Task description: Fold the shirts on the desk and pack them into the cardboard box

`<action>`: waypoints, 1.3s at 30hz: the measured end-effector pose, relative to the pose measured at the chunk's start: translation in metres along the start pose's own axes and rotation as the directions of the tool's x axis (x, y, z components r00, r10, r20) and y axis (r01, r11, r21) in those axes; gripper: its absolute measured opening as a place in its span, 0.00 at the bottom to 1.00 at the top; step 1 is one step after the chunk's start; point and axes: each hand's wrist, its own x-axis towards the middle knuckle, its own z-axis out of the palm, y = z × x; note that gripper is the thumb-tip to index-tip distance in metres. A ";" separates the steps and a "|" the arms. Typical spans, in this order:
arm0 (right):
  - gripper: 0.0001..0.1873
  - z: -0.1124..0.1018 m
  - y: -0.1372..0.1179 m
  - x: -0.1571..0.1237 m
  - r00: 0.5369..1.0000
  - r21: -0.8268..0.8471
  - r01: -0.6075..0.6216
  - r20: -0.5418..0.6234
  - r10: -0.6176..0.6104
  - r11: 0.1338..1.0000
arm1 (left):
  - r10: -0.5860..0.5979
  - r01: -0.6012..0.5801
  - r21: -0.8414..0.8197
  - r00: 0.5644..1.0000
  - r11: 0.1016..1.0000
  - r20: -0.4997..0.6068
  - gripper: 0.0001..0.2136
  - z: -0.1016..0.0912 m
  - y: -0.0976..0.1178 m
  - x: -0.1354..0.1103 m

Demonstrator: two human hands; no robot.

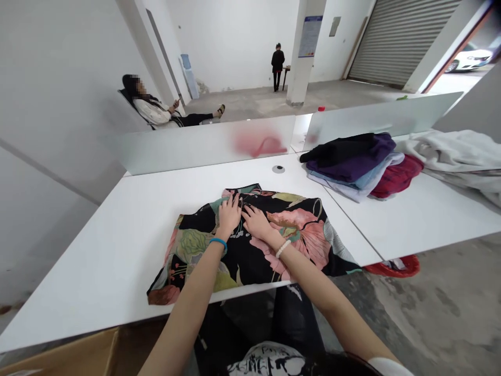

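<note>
White walls (242, 31), concrete floor (450, 297); past the frosted screen (188, 149), one person (154, 110) sits leaning back, another (277, 60) stands near the far wall. Closer to me, white desk (97, 245), floral garment (301, 230) spread along its near edge, lower right corner reaching that edge. Left hand (230, 213) lies flat near garment's top, fingers apart, gripping nothing. Right hand (256, 223) just beside, also on it, fingers slightly bent; can't tell if it pinches any fabric. Clothes pile (348, 159) at desk's far edge, right side; white cloth (462, 151) at the right end. Garment looks thin, soft, light, maybe slippery, not fragile; likely creases or slides if pushed. Best hold, I'd judge: pinch opposite corners, flat palm steadying the middle.
</note>
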 end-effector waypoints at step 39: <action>0.31 -0.014 0.177 -0.041 0.805 -0.138 -0.582 0.047 0.592 0.802 | -0.230 0.227 -0.044 0.971 0.973 -0.072 0.23 -0.039 -0.048 -0.049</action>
